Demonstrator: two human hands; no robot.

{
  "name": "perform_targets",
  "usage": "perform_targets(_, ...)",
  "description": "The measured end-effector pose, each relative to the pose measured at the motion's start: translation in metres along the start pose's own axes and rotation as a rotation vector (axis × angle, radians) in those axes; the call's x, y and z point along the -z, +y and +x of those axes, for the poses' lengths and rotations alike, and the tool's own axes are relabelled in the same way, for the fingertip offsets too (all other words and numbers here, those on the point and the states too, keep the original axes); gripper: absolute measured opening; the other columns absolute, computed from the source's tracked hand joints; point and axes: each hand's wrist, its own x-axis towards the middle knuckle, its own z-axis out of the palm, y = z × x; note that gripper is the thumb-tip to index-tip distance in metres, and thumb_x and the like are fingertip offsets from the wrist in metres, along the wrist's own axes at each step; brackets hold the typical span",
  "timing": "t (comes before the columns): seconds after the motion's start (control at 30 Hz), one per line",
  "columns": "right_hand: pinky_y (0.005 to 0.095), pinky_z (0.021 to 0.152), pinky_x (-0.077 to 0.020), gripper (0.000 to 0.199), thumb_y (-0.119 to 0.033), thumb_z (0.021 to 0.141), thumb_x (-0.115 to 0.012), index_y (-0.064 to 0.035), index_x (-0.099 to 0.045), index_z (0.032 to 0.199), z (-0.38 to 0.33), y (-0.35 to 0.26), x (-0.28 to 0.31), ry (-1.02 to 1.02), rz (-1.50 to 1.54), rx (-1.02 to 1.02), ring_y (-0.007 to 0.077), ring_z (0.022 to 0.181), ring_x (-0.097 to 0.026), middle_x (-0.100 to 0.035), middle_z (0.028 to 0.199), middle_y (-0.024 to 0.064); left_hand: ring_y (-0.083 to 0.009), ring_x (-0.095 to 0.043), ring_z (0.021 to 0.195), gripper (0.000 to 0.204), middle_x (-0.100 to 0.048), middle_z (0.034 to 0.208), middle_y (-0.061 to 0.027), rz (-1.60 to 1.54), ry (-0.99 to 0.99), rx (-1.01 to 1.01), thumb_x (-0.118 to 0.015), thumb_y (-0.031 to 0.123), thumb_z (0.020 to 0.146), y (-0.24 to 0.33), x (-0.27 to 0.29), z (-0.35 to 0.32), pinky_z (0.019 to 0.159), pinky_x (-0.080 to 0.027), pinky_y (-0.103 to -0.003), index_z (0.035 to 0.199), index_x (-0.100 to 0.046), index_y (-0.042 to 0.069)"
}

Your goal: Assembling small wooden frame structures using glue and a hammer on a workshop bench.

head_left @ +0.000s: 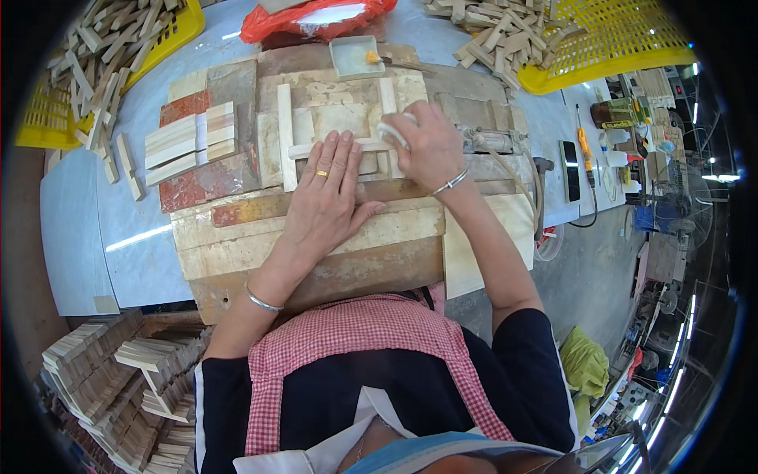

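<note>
We press our left hand [328, 186] flat, fingers spread, on a wooden frame [335, 146] of pale slats that lies on a worn board [316, 237] at the middle of the tabletop [118, 229]. The fingertips rest on the frame's cross slat. Our right hand [426, 146] is curled around a white cloth [392, 130], pinching it against the frame's right upright just beside the left fingertips. A stack of slats [189, 142] lies to the left on the board. At the far edge of the board sits a small tray [355, 57] with a yellow brush in it, and beyond that a red bag [316, 17]. Yellow baskets [632, 47] of wood pieces stand at the far left and far right. A phone [570, 170] lies to the right.
</note>
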Motion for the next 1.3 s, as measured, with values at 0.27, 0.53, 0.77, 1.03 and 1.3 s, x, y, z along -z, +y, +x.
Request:
perform_targets(0.27,0.0362,0.065,-0.0490,0.021,-0.017,0.073,-0.072,-0.0170,-0.068,0.094,0.052,-0.041,-0.010,-0.033,0.321,0.082,0.0252,0.081,-0.057,-0.055,0.086,0.0069,-0.0384,-0.037,0.132,0.075,-0.043,0.137,-0.0247,0.003,0.003,0.006,-0.064,0.044,0.081,0.001,-0.007,-0.018,0.111,-0.028,-0.049,0.130,-0.045,-0.009)
perform_targets(0.53,0.0376,0.065,-0.0503,0.020,-0.021,0.075,-0.071,-0.0168,-0.067,0.094,0.070,-0.069,-0.047,-0.076,0.006,0.225,0.0261,0.083,-0.059,-0.056,0.085,0.0090,-0.0393,-0.047,0.123,0.062,-0.053,0.123,-0.0245,-0.026,0.034,0.014,-0.066,0.039,0.080,0.003,-0.010,-0.018,0.106,-0.035,-0.050,0.117,-0.054,-0.008)
perform_targets(0.77,0.0396,0.073,-0.0500,0.029,-0.019,0.078,-0.070,-0.0116,-0.065,0.106,-0.047,0.011,0.043,0.149,0.041,-0.253,0.0303,0.084,-0.060,-0.060,0.096,0.0103,-0.0380,-0.036,0.133,0.073,-0.042,0.137,-0.0250,-0.034,0.024,-0.013,-0.066,0.038,0.079,0.001,-0.003,-0.014,0.112,-0.028,-0.045,0.130,-0.044,-0.009)
perform_targets(1.03,0.0328,0.079,-0.0487,0.036,-0.024,0.087,-0.064,-0.0096,-0.060,0.120,-0.159,0.075,0.102,-0.057,0.369,-0.750,0.0233,0.096,-0.062,-0.063,0.114,0.0124,-0.0330,-0.042,0.128,0.082,-0.046,0.134,-0.0209,0.059,0.020,0.020,-0.066,0.045,0.079,0.003,0.000,-0.007,0.109,-0.032,-0.044,0.136,-0.038,-0.006)
perform_targets(1.3,0.0404,0.080,-0.0497,0.037,-0.023,0.082,-0.063,-0.0067,-0.061,0.115,-0.264,0.231,0.074,-0.130,-0.154,-1.046,0.0321,0.090,-0.063,-0.063,0.102,0.0162,-0.0329,-0.044,0.124,0.079,-0.047,0.133,-0.0202,0.109,0.027,-0.012,-0.063,0.047,0.081,0.008,-0.002,-0.001,0.107,-0.034,-0.043,0.135,-0.041,-0.006)
